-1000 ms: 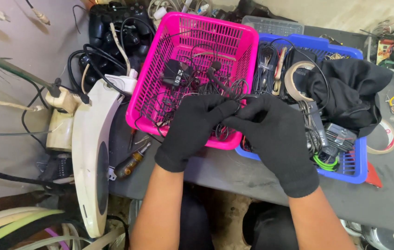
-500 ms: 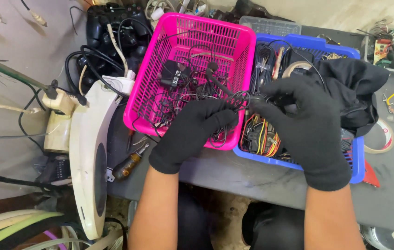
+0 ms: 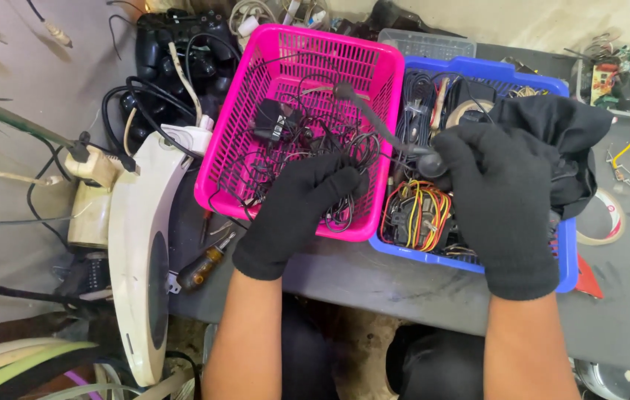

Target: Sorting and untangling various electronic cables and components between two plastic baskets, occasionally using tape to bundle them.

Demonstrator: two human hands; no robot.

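Both gloved hands grasp tangled black cables: left hand over the pink basket, right hand over the blue basket.

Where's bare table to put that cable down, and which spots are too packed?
Free: the grey table strip in front of the pink basket and blue basket, and the stretch right of the blue basket near the tape roll. Crowded: both baskets, where the left hand and right hand work, and the left side with the screwdriver.
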